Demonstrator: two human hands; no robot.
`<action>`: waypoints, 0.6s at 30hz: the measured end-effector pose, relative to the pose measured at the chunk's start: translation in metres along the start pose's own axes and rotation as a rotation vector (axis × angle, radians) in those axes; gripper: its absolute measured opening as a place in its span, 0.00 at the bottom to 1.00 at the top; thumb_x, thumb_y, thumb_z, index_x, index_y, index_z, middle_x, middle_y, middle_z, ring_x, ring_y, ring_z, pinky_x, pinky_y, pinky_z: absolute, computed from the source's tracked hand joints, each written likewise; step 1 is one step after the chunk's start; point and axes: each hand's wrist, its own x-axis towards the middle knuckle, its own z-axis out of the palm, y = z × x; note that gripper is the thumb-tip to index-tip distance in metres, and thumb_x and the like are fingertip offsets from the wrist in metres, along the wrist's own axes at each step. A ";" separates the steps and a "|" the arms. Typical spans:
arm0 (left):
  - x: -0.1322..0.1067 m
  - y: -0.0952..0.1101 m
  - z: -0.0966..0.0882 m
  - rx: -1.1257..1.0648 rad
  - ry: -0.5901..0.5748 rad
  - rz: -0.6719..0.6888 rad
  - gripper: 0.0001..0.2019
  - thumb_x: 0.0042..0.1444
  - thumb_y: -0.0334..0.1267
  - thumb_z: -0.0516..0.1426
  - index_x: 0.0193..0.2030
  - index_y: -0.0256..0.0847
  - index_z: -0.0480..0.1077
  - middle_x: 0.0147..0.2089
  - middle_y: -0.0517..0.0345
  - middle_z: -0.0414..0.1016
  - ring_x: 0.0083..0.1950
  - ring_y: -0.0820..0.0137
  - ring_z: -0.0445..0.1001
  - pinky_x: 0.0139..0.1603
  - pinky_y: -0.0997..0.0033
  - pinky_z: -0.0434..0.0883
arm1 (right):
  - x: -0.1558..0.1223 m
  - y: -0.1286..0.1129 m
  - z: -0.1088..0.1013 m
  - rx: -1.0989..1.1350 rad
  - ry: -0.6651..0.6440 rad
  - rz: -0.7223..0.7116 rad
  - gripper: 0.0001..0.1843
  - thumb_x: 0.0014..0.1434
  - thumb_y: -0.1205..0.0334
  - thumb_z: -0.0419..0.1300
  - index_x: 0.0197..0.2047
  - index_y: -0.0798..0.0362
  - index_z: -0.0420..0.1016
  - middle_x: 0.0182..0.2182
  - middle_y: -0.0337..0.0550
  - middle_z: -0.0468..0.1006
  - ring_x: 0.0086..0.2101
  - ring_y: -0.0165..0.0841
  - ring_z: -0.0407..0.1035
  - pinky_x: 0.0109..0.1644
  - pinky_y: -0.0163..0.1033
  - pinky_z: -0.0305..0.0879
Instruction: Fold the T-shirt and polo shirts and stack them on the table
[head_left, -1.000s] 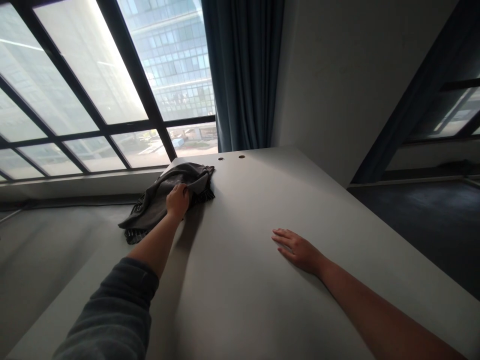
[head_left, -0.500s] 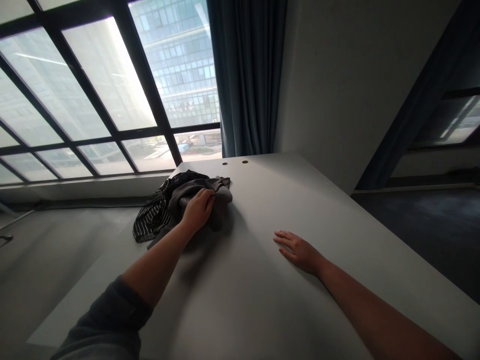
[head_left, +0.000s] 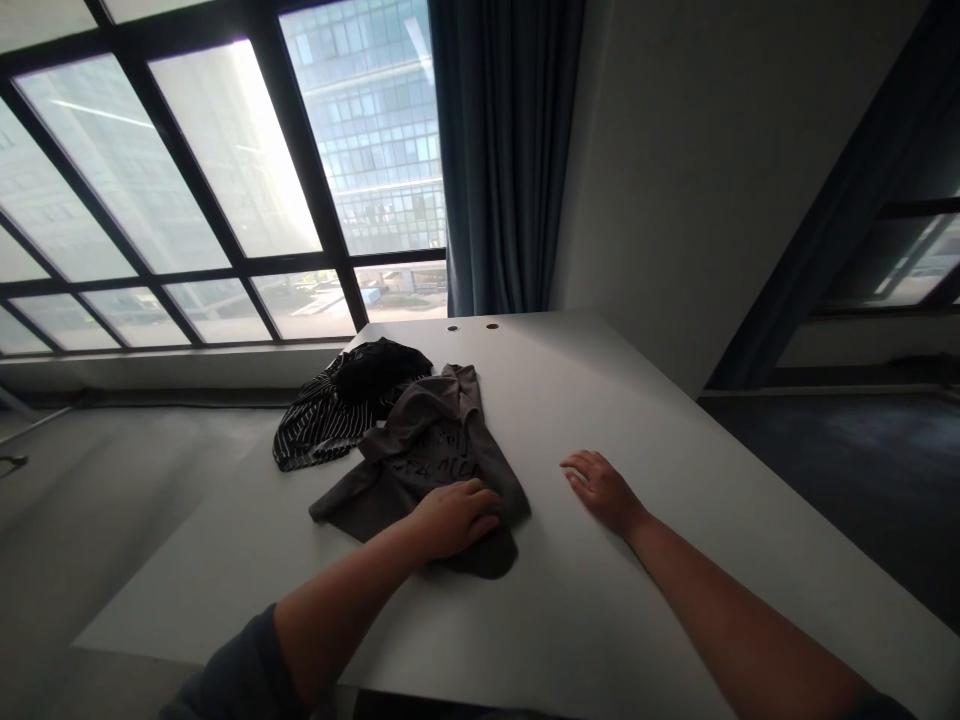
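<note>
A grey-brown shirt (head_left: 420,415) with dark lettering lies loosely spread and rumpled on the white table (head_left: 555,390). My left hand (head_left: 456,515) is closed on its near part, with the fingertips partly hidden by the hand. Behind it to the left, a black garment with white stripes (head_left: 322,425) lies in a heap, partly covered by the shirt. Over to the right, my right hand (head_left: 604,488) rests on the tabletop with its fingers loosely stretched and holds nothing.
Two round holes (head_left: 492,326) sit near the table's far end. Large windows (head_left: 232,150) rise at the left, with a dark blue curtain (head_left: 502,160) beside them. A grey wall (head_left: 675,170) stands beyond the table's right side.
My left hand has drawn the grey shirt off the pile toward me and to the right, and it now lies more spread out. My right hand has shifted slightly, its fingers more bent.
</note>
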 end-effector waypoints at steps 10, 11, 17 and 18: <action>-0.132 -0.137 0.029 0.294 0.377 -0.810 0.25 0.70 0.40 0.52 0.72 0.41 0.66 0.68 0.44 0.72 0.65 0.49 0.72 0.63 0.52 0.69 | -0.010 -0.064 -0.003 0.020 -0.091 -0.256 0.07 0.71 0.61 0.60 0.42 0.51 0.79 0.40 0.48 0.81 0.43 0.42 0.72 0.52 0.49 0.68; -0.144 -0.144 0.030 0.293 0.340 -0.837 0.26 0.71 0.40 0.51 0.74 0.42 0.64 0.68 0.44 0.73 0.64 0.50 0.73 0.62 0.53 0.70 | -0.011 -0.077 0.001 0.028 -0.122 -0.278 0.06 0.70 0.60 0.61 0.41 0.51 0.79 0.38 0.47 0.81 0.41 0.41 0.72 0.51 0.49 0.68; -0.171 -0.128 0.016 0.308 0.235 -0.943 0.19 0.72 0.41 0.48 0.60 0.44 0.75 0.56 0.48 0.82 0.52 0.55 0.80 0.51 0.61 0.71 | -0.017 -0.137 0.028 0.019 -0.307 -0.247 0.12 0.60 0.58 0.70 0.46 0.51 0.80 0.46 0.49 0.80 0.46 0.45 0.73 0.51 0.49 0.68; -0.171 -0.122 0.012 0.288 0.239 -0.986 0.19 0.72 0.42 0.47 0.58 0.44 0.76 0.54 0.47 0.82 0.50 0.55 0.81 0.48 0.61 0.71 | -0.016 -0.140 0.030 0.030 -0.297 -0.225 0.10 0.61 0.60 0.68 0.46 0.51 0.80 0.47 0.50 0.79 0.47 0.45 0.72 0.53 0.50 0.68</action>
